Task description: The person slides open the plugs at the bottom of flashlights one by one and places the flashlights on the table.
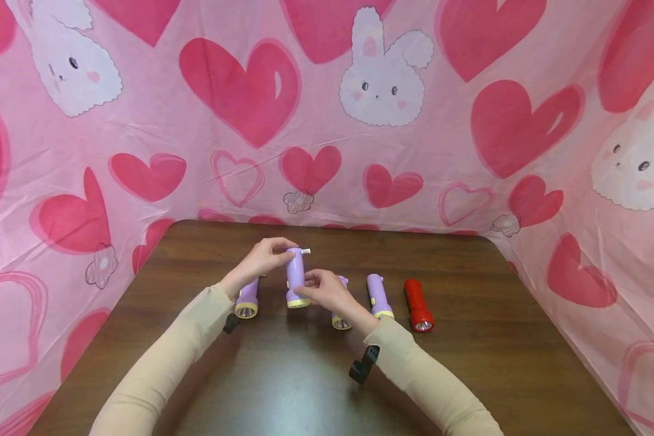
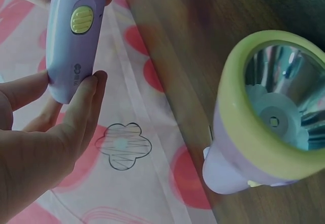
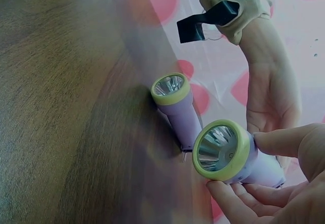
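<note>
A purple flashlight [image 1: 295, 272] with a yellow rim is held up between both hands. At its tail end, my left hand [image 1: 263, 260] pinches it with thumb and fingers. My right hand [image 1: 329, 292] grips it near the lamp head. A small whitish tab [image 1: 306, 251] sticks out sideways from the tail. In the left wrist view the held flashlight [image 2: 73, 41] shows a ribbed yellow switch [image 2: 82, 20]. Its reflector [image 3: 218, 150] faces the camera in the right wrist view.
On the brown table [image 1: 283, 387] lie a purple flashlight [image 1: 247, 298] at left, another purple one [image 1: 341, 321] partly behind the right hand, a third purple one [image 1: 378, 293], and a red flashlight [image 1: 417, 306]. Pink heart-patterned cloth [image 1: 316, 109] surrounds the table's back and sides.
</note>
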The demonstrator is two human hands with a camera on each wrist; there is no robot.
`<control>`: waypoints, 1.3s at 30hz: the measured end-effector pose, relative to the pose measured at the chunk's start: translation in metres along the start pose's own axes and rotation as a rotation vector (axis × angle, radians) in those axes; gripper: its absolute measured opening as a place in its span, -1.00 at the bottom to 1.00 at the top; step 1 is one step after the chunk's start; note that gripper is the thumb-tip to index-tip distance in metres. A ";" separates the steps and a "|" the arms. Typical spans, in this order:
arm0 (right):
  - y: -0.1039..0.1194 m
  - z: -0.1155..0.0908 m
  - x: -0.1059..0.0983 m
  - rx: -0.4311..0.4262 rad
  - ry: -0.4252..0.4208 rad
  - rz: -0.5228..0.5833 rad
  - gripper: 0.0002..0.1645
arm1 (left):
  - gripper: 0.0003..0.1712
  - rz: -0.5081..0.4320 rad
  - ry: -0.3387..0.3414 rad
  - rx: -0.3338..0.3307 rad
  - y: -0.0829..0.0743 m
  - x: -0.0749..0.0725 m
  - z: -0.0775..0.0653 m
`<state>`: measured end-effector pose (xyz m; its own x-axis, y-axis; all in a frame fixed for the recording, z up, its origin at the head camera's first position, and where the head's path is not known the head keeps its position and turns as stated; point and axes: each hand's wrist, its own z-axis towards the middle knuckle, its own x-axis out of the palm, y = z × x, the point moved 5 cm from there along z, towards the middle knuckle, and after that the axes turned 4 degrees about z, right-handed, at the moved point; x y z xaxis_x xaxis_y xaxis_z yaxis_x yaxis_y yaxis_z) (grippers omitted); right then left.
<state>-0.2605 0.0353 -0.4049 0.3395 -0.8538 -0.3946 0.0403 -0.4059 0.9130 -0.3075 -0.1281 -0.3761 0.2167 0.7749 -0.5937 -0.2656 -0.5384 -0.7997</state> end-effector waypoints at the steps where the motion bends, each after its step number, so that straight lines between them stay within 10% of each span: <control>1: 0.000 0.001 0.000 0.003 0.002 -0.001 -0.45 | -0.60 -0.001 0.003 -0.005 0.001 0.000 0.000; 39: -0.007 0.009 0.014 0.120 0.045 -0.004 -0.37 | -0.61 -0.031 0.128 -0.146 0.035 0.008 0.015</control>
<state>-0.2640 0.0228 -0.4176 0.3813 -0.8378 -0.3908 -0.0699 -0.4476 0.8915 -0.3294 -0.1359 -0.4074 0.3433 0.7482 -0.5677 -0.1200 -0.5646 -0.8166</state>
